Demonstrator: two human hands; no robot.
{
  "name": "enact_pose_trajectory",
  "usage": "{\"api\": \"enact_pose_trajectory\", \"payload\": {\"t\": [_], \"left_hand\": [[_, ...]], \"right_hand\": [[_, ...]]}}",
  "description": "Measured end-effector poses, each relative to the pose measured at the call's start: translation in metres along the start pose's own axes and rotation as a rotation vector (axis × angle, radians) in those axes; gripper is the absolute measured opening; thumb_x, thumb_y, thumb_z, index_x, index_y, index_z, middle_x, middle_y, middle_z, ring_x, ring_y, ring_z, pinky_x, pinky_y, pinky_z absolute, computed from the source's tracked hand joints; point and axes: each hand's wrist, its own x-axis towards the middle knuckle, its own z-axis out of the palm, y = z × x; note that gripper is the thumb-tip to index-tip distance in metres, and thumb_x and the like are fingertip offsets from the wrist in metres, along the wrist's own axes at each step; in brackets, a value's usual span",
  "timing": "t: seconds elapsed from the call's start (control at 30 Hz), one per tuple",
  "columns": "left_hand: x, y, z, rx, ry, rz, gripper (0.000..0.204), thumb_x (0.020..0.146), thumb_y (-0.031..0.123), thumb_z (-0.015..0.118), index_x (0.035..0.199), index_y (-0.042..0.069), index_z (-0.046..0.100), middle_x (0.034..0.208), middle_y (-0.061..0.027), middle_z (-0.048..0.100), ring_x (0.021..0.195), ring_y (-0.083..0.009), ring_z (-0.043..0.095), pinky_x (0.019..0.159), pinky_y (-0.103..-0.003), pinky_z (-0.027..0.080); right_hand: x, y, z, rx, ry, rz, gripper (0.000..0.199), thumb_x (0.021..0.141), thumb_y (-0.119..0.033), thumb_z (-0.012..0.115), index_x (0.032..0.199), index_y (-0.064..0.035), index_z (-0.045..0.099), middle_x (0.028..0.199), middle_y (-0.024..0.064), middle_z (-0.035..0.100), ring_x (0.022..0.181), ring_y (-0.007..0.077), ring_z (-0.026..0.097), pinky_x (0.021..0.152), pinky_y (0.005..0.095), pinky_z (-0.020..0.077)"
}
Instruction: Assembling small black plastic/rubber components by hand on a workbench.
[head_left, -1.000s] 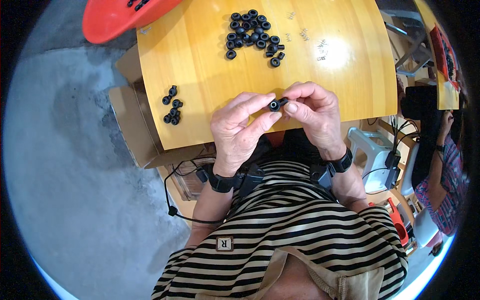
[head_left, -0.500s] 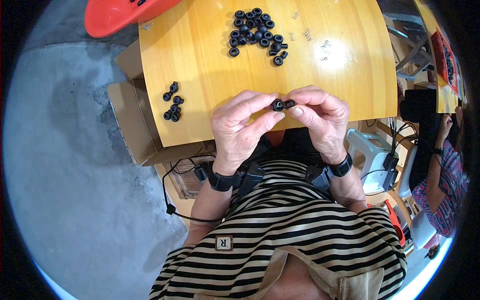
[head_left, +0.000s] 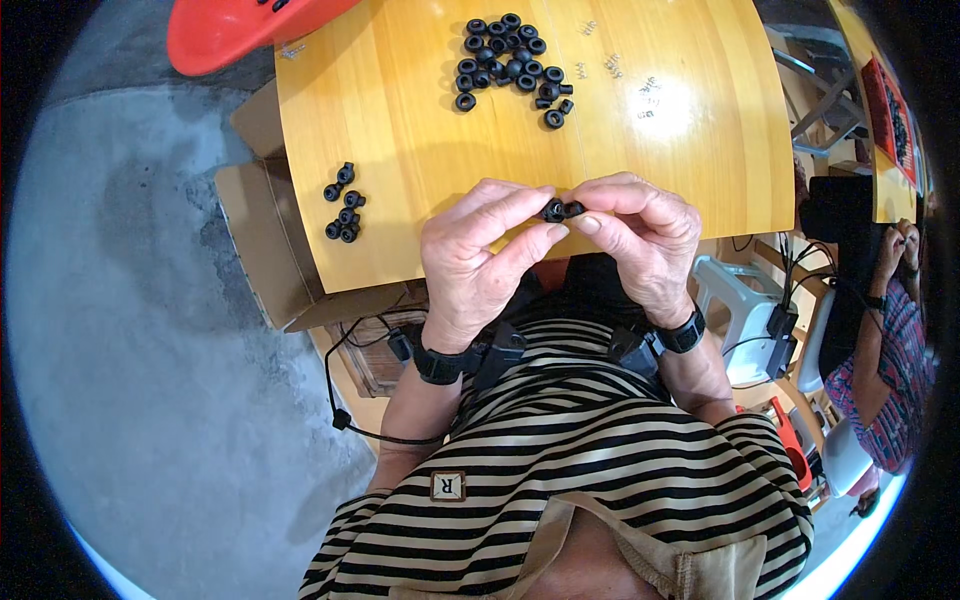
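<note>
Over the near edge of the table my hands meet in front of me. My left hand (head_left: pixel 470 250) pinches a round black cord-lock shell (head_left: pixel 553 210) between thumb and fingertips, its hole showing. Between thumb and forefinger of my right hand (head_left: pixel 648 225) is a small black cord-lock plunger (head_left: pixel 575 209), right beside the shell. Whether the plunger enters the shell, or a spring sits between them, is too small to tell.
Loose black cord-lock parts (head_left: pixel 513 68) lie at the far middle of the wooden table (head_left: pixel 400 120). Several small metal springs (head_left: pixel 613 66) lie to their right, and joined cord locks (head_left: pixel 346 202) at the left. A red basin (head_left: pixel 215 40) stands far left; a co-worker's arm (head_left: pixel 872 350) is at right.
The plunger in my right hand has come slightly closer to the shell and turned a little. Both hands otherwise hold almost the same place.
</note>
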Motion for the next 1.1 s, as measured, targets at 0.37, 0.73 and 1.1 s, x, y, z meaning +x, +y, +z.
{"api": "enact_pose_trajectory", "payload": {"t": [0.37,0.73,1.1], "left_hand": [[0.003,0.006,0.0,0.121,0.003,0.037,0.032,0.07,-0.003,0.079,0.101,-0.001,0.07,0.09,-0.0125,0.068,0.082,-0.0201,0.065,0.072,-0.028,0.052],[0.004,0.006,-0.003,0.048,-0.024,0.039,0.032,0.07,-0.002,0.079,0.101,0.003,0.07,0.086,-0.0088,0.068,0.073,-0.0176,0.065,0.065,-0.026,0.051],[-0.003,0.001,0.0,-0.219,-0.063,-0.107,0.033,0.075,-0.011,0.071,0.107,-0.004,0.067,0.101,-0.0143,0.067,0.091,-0.0198,0.063,0.083,-0.029,0.05]], "right_hand": [[0.003,0.002,-0.003,-0.114,-0.043,-0.128,0.015,0.076,-0.001,0.076,0.091,-0.0013,0.07,0.088,0.0116,0.072,0.08,0.0209,0.069,0.073,0.0299,0.054],[0.005,0.0,-0.009,-0.128,-0.083,-0.175,0.017,0.075,0.0,0.076,0.091,-0.0009,0.07,0.088,0.011,0.071,0.079,0.0207,0.067,0.071,0.0302,0.0525],[-0.003,0.003,-0.011,0.093,-0.034,-0.068,0.018,0.079,0.003,0.073,0.096,0.0012,0.068,0.093,0.0124,0.068,0.085,0.0198,0.063,0.076,0.0307,0.0497]]}}
